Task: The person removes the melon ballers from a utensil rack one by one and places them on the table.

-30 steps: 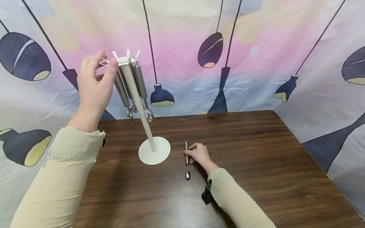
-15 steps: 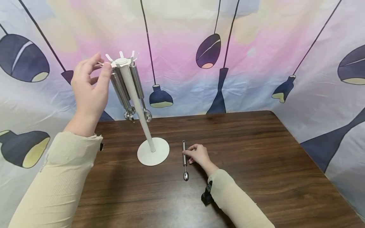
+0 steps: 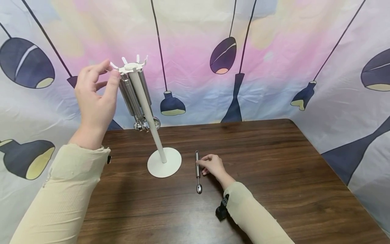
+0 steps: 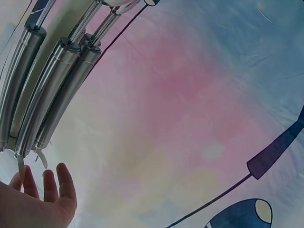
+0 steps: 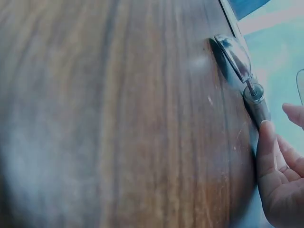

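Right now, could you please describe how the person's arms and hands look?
The left sleeve is pale beige, with fine ribbing and a wide cuff; the right sleeve is of similar colour. The left hand and right hand wear no gloves. A small black camera sits at the right wrist; only a black bit shows at the left.

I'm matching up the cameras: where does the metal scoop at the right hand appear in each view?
Head: metal scoop below centre.
Left wrist: not in it.
Right wrist: metal scoop at upper right.
Shared landmark: the right hand, gripping it in head and right wrist views.
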`<action>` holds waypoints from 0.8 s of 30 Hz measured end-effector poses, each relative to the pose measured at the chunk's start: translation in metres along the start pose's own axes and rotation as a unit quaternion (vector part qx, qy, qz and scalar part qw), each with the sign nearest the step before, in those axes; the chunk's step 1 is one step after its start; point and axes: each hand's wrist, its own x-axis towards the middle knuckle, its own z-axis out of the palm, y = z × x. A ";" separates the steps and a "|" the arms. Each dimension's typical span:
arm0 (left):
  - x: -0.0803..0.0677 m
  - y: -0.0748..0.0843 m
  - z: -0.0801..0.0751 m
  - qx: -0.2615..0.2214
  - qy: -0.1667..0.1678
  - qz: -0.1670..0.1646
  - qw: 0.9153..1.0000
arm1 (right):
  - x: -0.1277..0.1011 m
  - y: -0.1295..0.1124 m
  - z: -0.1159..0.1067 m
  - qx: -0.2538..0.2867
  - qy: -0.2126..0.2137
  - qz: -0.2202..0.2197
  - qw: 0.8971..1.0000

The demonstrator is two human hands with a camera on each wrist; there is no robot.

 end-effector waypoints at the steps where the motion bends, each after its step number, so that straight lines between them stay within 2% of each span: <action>1: 0.000 0.000 0.000 -0.001 0.001 0.002 1.000 | -0.001 -0.001 0.000 0.002 -0.001 -0.003 1.000; 10: -0.002 0.003 0.003 -0.001 0.024 0.036 0.999 | -0.002 -0.017 0.002 0.003 0.009 -0.029 1.000; 14: -0.004 0.007 0.005 0.002 0.036 0.036 0.999 | -0.002 -0.027 0.001 0.005 0.018 -0.032 0.999; 24: -0.005 0.008 0.007 0.015 0.056 0.080 0.995 | 0.001 -0.054 -0.001 0.031 0.022 -0.051 0.998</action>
